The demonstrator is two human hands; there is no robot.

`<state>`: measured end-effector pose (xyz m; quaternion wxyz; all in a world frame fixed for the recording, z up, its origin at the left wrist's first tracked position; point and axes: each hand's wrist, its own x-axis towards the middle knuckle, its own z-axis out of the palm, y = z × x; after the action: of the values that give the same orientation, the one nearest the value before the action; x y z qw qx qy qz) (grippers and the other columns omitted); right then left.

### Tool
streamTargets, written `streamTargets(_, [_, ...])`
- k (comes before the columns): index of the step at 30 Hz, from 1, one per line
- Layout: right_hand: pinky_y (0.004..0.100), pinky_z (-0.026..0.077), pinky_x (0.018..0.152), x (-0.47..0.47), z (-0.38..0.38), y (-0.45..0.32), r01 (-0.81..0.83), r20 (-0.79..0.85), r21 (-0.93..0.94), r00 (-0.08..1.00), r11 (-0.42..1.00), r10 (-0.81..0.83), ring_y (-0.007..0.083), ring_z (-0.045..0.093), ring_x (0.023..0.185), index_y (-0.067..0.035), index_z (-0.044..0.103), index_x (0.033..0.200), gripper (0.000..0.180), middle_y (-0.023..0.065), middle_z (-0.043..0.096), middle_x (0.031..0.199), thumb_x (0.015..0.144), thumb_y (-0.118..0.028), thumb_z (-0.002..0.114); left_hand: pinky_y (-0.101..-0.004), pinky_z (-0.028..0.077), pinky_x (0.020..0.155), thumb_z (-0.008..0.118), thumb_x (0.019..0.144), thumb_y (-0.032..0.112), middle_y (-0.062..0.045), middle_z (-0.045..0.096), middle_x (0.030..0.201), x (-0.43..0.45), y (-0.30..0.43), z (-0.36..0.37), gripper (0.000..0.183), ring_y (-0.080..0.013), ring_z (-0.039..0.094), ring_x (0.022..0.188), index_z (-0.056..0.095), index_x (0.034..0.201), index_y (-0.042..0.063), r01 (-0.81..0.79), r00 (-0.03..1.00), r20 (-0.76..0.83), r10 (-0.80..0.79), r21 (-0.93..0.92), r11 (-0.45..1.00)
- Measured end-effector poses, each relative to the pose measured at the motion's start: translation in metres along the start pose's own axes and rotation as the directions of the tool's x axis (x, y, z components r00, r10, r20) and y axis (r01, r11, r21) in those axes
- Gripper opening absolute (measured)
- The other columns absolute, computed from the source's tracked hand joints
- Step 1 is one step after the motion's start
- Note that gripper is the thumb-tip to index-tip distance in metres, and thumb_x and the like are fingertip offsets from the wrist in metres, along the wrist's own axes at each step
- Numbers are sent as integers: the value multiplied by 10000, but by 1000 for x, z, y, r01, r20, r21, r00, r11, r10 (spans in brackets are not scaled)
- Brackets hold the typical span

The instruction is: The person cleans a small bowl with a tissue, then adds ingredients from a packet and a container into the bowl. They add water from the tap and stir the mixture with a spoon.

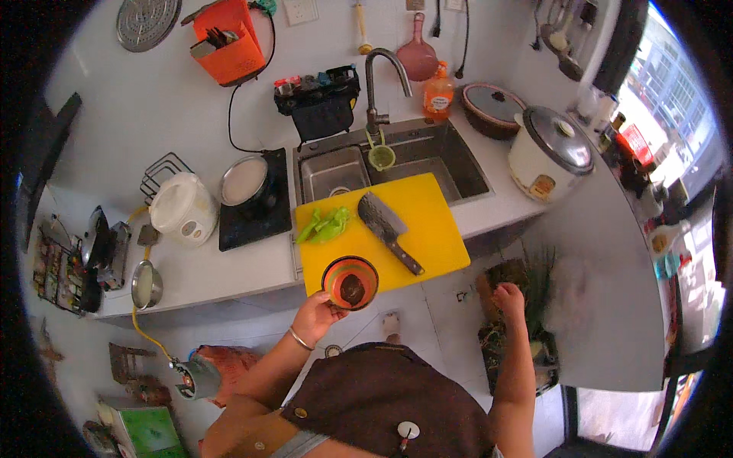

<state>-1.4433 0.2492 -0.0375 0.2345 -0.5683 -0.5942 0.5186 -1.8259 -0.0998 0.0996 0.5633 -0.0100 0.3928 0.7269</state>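
My left hand [318, 316] grips the rim of a striped orange and green bowl [366, 269], tilted so its inside faces up. A dark brown patch [351, 290] shows at its bottom; whether it is contents or the glaze I cannot tell. The bowl is in front of the near edge of a yellow cutting board [438, 240]. On the board lie cut pieces of green vegetable [329, 224] and a cleaver [383, 220], its handle towards me. Off to the right, my right hand [508, 297] hangs with curled fingers, and nothing shows in it.
The board overlaps the front of a steel double sink [458, 166] with a tall faucet [372, 86]. Left stand a lidded pot [245, 183] and a white rice cooker [183, 206]. A larger cooker [550, 154] stands right. Green onions [541, 286] are below, beside my right hand.
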Motion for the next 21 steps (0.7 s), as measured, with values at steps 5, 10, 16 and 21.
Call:
streamTargets(5, [313, 503, 604, 72, 65, -152, 59, 254, -19, 966, 998, -52, 170, 618, 697, 11, 590, 1050, 210, 84, 625, 824, 898, -135, 587, -437, 507, 788, 592, 835, 241, -124, 644, 1029, 84, 16, 6, 326, -268, 621, 886, 587, 1086, 33, -122, 986, 101, 129, -71, 990])
streamTargets(10, [284, 473, 564, 183, 87, -239, 199, 366, -23, 914, 980, -177, 166, 638, 692, -26, 603, 977, 143, 40, 600, 767, 877, -123, 568, -411, 509, 780, 575, 842, 215, -101, 652, 987, 152, 37, 45, 271, -248, 622, 870, 598, 1047, 40, -135, 984, 105, 147, -112, 984])
streamTargets(16, [282, 420, 500, 325, 184, -334, 352, 577, -89, 781, 932, -240, 118, 538, 580, -9, 623, 871, 149, 56, 583, 682, 880, -139, 551, -344, 502, 752, 591, 824, 217, -47, 652, 923, 198, 65, 103, 214, -186, 613, 820, 618, 976, 69, -188, 981, -77, 179, -121, 975])
streamTargets(21, [298, 487, 486, 422, 300, -398, 438, 659, -141, 711, 888, -246, 175, 596, 568, -34, 573, 868, 172, 48, 579, 690, 852, -191, 640, -342, 496, 776, 609, 818, 243, -47, 648, 918, 247, 81, 131, 209, -181, 611, 820, 621, 962, 92, -210, 956, -214, 199, -31, 977])
